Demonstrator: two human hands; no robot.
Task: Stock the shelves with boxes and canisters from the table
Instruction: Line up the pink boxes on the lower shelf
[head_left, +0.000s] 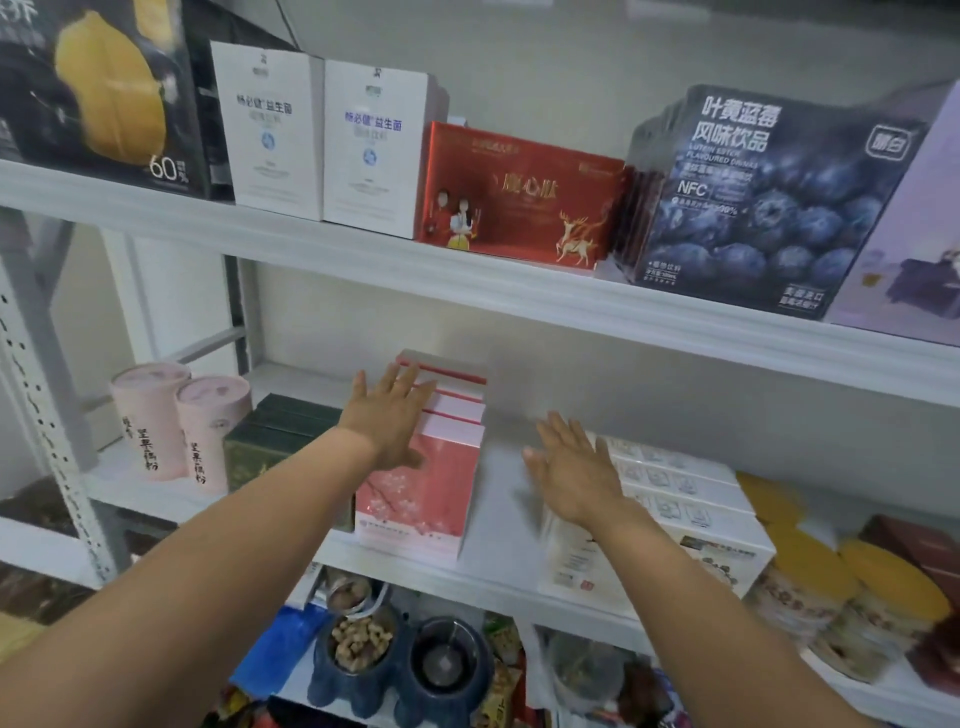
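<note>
On the middle shelf (498, 577) stands a row of pink boxes (431, 493) with a blossom print. My left hand (389, 415) lies flat and open against the left top edge of that row. To the right stands a row of white boxes (680, 493). My right hand (576, 467) is open, fingers spread, held flat beside the left end of the white boxes. Between the two rows is a bare gap of shelf. Neither hand holds anything.
Two pink canisters (176, 421) and dark green boxes (280, 436) stand left of the pink boxes. Yellow-lidded tubs (831, 577) sit at the right. The upper shelf (363, 249) carries white, red and blueberry-print boxes (753, 208). Bowls of snacks (363, 644) sit below.
</note>
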